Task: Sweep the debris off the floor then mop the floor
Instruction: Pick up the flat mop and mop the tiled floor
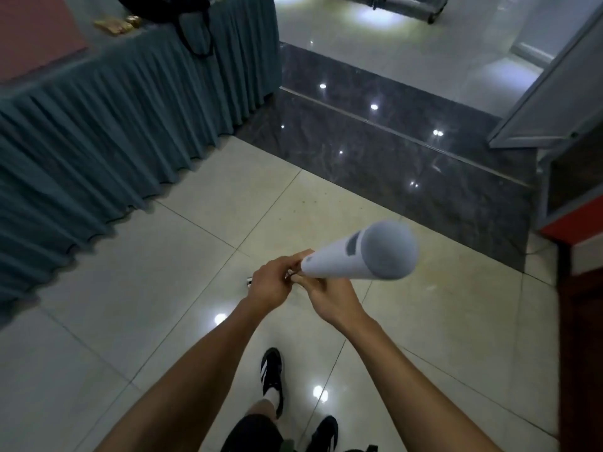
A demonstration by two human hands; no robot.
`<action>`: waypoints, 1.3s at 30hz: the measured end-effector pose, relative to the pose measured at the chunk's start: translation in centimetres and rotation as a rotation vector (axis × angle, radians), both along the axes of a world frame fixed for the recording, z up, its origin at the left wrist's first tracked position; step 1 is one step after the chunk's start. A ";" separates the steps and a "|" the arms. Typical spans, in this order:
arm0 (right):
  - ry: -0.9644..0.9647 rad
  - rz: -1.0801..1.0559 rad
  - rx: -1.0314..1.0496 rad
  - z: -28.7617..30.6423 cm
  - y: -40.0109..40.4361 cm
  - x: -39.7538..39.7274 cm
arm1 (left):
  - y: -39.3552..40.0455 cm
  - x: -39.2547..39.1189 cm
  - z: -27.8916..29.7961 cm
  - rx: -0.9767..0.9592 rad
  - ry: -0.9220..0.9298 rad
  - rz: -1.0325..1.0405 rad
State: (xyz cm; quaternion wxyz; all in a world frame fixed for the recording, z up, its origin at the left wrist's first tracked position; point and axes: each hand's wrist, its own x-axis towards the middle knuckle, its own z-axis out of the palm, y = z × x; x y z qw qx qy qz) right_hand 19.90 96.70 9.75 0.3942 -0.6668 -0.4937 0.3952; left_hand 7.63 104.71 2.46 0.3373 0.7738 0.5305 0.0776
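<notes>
In the head view, a white-grey handle [362, 254] is gripped just below its thick end by both hands: the left hand [270, 283] is curled round the thin shaft, and the right hand [329, 296] is closed on it beside the left. The handle is held above the pale tiled floor [163, 272]. Left of the handle hangs a teal table skirt [107, 125]; beyond it lies a dark marble strip [391, 141]. Black shoes [272, 376] are seen below the handle.
</notes>
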 end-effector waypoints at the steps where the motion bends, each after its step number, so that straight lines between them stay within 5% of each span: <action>1: 0.018 -0.026 -0.001 0.1 0.8 0.3 | 1.3 0.5 -0.2 0.008 -0.020 -0.035; 9: -0.174 -0.032 -0.160 2.2 1.3 4.2 | 6.4 2.9 -3.1 0.020 0.000 -0.367; 15: -0.263 -0.013 -0.409 -1.8 -4.0 2.9 | 3.6 1.9 -5.1 0.024 -0.024 -0.477; 20: -0.317 0.085 -0.275 -1.8 -10.1 0.0 | -2.3 -0.7 -6.5 -0.068 -0.049 -0.467; 26: -0.110 0.011 -0.292 -3.6 -21.5 -3.8 | -12.4 -4.6 -8.9 -0.033 0.222 -0.515; 30: 0.361 -0.186 -0.485 -5.0 -27.1 -5.8 | -18.7 -6.7 -11.1 -0.065 0.330 -0.508; 39: 0.413 -0.216 -0.909 -11.7 -33.4 -10.9 | -26.6 -9.5 -14.7 -0.124 0.330 -0.493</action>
